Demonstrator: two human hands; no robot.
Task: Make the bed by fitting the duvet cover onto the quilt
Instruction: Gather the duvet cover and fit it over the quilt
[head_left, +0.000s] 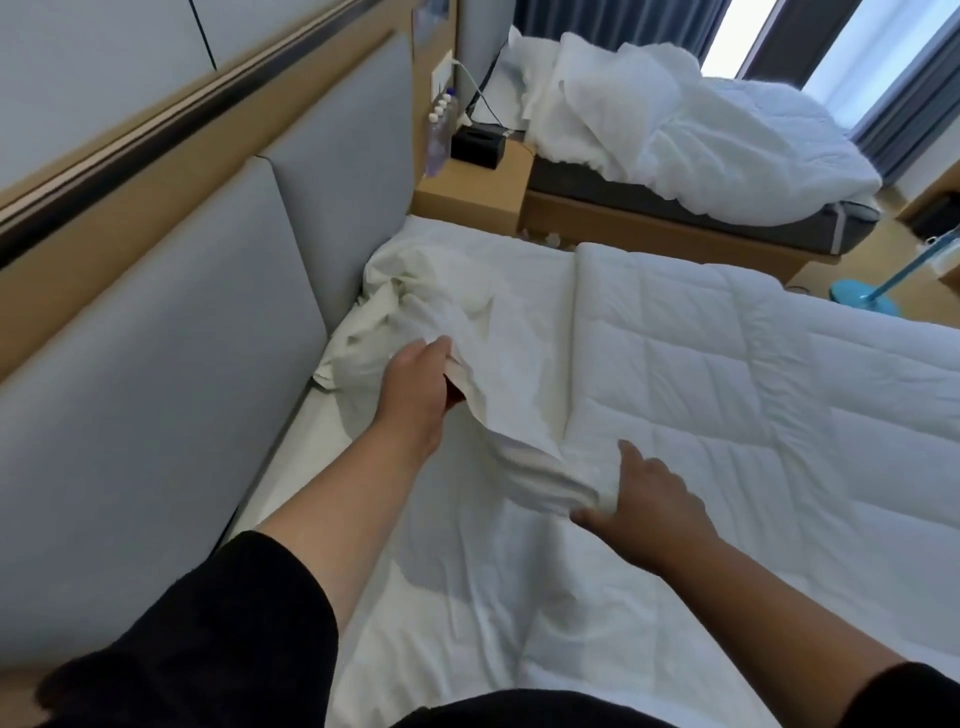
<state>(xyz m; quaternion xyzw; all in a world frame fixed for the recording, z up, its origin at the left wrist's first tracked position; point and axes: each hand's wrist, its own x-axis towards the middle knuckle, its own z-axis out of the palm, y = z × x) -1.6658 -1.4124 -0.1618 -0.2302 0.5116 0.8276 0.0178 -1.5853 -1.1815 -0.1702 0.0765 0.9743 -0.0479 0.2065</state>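
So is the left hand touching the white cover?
Touching. The head view shows the left hand gripping a fold of the duvet cover, fingers tucked under it.

We are seeing the duvet cover (467, 332) looking like thin, matt, creased white cloth. The quilt (727, 353) is showing as puffy, stitched, matt fabric. The headboard (171, 364) panels are appearing as smooth grey padded upholstery, framed in pale matt wood, like the bedside table (478, 192).
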